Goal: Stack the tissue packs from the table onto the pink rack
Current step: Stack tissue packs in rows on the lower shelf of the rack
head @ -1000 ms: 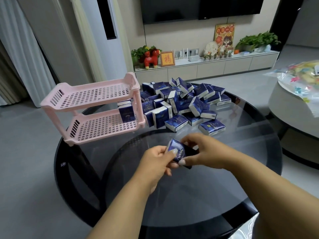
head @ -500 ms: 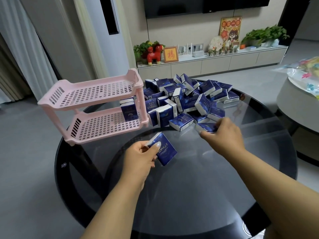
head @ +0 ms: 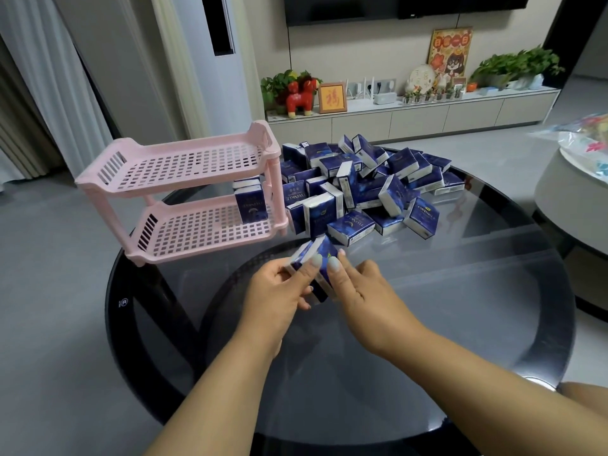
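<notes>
A pile of several dark blue tissue packs [head: 365,189] lies on the far half of the round glass table [head: 460,307]. The two-tier pink rack [head: 184,195] stands at the table's left edge, with packs [head: 251,205] upright at the right end of its lower shelf; the top shelf is bare. In front of the pile, both hands hold blue packs [head: 320,258] pressed together above the glass. My left hand [head: 279,291] grips them from the left, thumb on top. My right hand [head: 365,291] holds them from the right, fingers laid over them.
A pale round seat with a plastic-wrapped bundle [head: 585,149] stands right of the table. A low TV cabinet [head: 411,113] with plants and ornaments runs along the back wall. Grey floor surrounds the table.
My right hand took a pack from the front of the pile and brought it back to the left hand's pack. Both hands now hold the packs together near the table's middle.
</notes>
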`<state>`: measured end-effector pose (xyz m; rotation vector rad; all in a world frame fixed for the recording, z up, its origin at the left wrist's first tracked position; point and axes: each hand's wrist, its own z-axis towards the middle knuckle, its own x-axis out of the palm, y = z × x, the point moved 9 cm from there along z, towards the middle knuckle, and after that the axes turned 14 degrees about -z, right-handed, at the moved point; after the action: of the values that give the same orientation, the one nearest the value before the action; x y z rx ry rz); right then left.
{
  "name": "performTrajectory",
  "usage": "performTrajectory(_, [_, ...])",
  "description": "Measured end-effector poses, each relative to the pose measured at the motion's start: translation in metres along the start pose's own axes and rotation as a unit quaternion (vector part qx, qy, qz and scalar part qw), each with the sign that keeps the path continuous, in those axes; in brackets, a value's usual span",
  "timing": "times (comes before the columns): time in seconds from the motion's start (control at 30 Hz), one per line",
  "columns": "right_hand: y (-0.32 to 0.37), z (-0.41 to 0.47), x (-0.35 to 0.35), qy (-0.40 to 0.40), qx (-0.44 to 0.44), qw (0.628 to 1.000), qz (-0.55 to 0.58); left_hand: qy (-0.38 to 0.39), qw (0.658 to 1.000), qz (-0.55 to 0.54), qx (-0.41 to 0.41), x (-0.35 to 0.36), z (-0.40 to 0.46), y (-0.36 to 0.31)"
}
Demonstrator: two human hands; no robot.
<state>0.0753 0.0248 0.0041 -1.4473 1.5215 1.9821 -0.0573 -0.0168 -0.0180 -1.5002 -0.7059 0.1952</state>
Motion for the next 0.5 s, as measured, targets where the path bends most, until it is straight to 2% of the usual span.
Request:
performTrajectory(0.1, [0.014,-0.006,-0.008,-0.021,-0.045,0.998,0.049,-0.044,0.999,0.022,0.020,-0.011,0.002,-0.002])
performTrajectory(0.17, [0.013,0.001,-0.020,-0.066,-0.063,0.994,0.054,-0.062,0.997,0.033,0.026,-0.018,0.005,-0.003])
performTrajectory(0.3, [-0.018,0.054,-0.044,-0.180,-0.006,0.978,-0.109,-0.058,0.991,0.099,0.064,-0.031,0.011,-0.018])
performTrajectory(0.4, [-0.041,0.095,-0.038,-0.150,0.036,0.956,-0.247,-0.041,0.982,0.157,0.092,-0.036,0.015,-0.032])
performTrajectory(0.5, [-0.046,0.114,-0.025,-0.106,0.029,0.929,-0.355,-0.019,0.978,0.189,0.091,-0.041,0.017,-0.035])
